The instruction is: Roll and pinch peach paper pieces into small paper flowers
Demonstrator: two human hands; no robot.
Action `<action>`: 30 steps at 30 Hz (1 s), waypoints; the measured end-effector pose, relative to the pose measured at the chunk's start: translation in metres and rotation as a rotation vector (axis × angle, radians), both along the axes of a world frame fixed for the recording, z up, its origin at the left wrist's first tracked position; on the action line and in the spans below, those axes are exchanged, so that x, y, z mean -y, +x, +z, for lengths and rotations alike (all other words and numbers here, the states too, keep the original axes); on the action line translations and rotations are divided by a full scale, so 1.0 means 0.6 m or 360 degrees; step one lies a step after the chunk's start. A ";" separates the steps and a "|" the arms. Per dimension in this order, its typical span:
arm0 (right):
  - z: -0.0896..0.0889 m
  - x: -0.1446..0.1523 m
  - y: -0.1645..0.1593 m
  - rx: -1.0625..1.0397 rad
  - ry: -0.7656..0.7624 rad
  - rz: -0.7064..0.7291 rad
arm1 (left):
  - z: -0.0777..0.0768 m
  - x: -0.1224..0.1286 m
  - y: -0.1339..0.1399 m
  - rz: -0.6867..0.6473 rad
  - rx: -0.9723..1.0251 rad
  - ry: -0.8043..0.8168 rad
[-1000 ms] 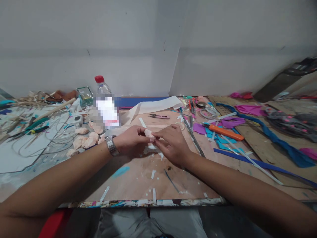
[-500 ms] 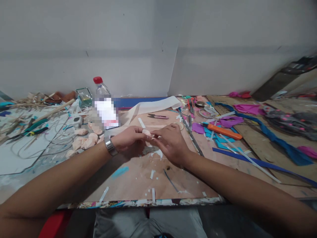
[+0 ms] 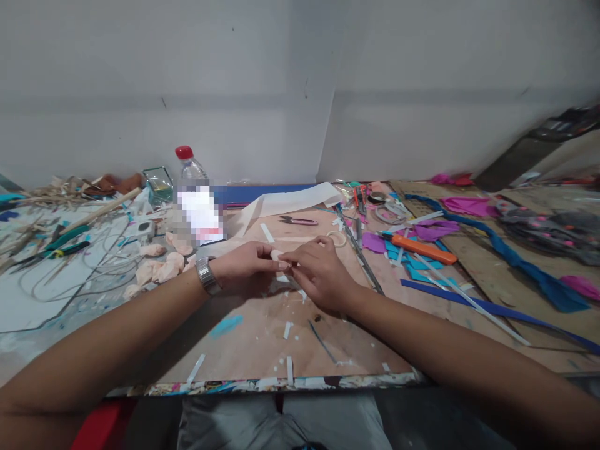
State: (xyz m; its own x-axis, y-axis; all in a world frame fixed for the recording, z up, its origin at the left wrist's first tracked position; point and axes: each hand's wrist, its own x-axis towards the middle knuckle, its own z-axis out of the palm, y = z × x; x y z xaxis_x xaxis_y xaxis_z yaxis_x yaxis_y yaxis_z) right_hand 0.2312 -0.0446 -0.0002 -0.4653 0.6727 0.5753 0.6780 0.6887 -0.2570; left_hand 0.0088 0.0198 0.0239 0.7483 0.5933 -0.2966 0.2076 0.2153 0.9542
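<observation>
My left hand (image 3: 244, 265), with a metal watch at the wrist, and my right hand (image 3: 319, 272) meet over the middle of the brown work board (image 3: 262, 337). Between their fingertips they pinch a small pale pink rolled piece (image 3: 276, 255). Both hands' fingers are closed on it. A white scrap (image 3: 287, 279) lies on the board just under the hands. Several similar pale pink pieces (image 3: 157, 269) lie left of my left wrist.
A red-capped water bottle (image 3: 192, 197) stands behind the hands. A white fabric strip (image 3: 285, 201), small snips (image 3: 299, 220) and an orange knife (image 3: 419, 249) lie beyond. Pliers and wires (image 3: 65, 244) clutter the left; blue and purple scraps (image 3: 469, 250) the right.
Both hands have sunk slightly toward the board and closed tighter together, so less of the pink piece shows. The view shifted a little.
</observation>
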 end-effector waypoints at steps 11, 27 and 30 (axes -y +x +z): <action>0.001 0.001 0.001 -0.0129 -0.0139 -0.0052 | 0.015 0.016 0.008 0.0102 0.0306 -0.0438; 0.002 0.005 -0.002 -0.0013 -0.0205 -0.0070 | -0.002 0.012 0.002 -0.0017 0.0034 0.0166; 0.005 0.003 -0.004 0.0067 -0.0312 -0.0080 | 0.000 0.017 0.006 0.0069 0.0153 -0.0089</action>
State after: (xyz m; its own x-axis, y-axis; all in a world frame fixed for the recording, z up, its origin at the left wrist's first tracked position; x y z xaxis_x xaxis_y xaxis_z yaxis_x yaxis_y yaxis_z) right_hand 0.2290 -0.0466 0.0029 -0.4489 0.7930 0.4118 0.7234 0.5931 -0.3536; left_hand 0.0124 0.0093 0.0239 0.7490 0.6102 -0.2583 0.1053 0.2753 0.9556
